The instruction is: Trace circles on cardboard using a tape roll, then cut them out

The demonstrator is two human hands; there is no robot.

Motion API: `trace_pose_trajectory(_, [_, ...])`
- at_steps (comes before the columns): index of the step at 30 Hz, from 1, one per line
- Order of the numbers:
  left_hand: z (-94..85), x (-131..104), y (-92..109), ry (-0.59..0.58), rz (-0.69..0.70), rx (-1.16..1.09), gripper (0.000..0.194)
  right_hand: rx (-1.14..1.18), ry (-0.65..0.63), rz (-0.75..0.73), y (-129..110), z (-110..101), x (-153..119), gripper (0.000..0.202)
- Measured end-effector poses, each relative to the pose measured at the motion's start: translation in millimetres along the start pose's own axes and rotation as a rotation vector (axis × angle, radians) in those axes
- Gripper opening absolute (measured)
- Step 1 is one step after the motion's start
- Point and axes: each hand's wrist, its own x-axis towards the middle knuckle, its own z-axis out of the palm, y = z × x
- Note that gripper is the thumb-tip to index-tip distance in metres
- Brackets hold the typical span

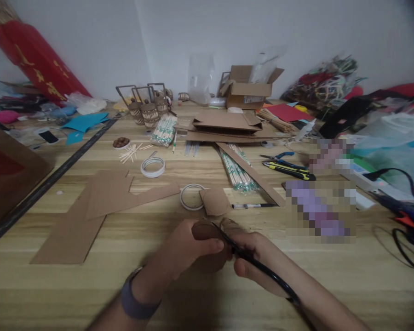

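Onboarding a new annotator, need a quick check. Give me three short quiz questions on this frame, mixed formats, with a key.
1. Multiple choice: which of the person's hands grips the black tool? A) left only B) right only C) neither
2. True or false: the yellow-and-black cutter lies nearer the camera than the open cardboard box.
3. Fill in the blank: the left hand holds a piece of brown ____.

Key: 1) B, the right hand. 2) True. 3) cardboard.
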Motion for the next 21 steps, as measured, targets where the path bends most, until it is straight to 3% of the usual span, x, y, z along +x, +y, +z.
trace_pose_trajectory(7, [1.4,-1.0,5.8,-0.029,0.015,0.001,0.016,0.009,-0.003,0.008,-5.9,1.4,0.5,0.066])
trace_pose_trajectory(21, [-1.0,-1.6,5.6,0.041,-0.048,0.077,0.029,-0.021,0.026,-0.095,-5.9,3.6,1.5,0.070])
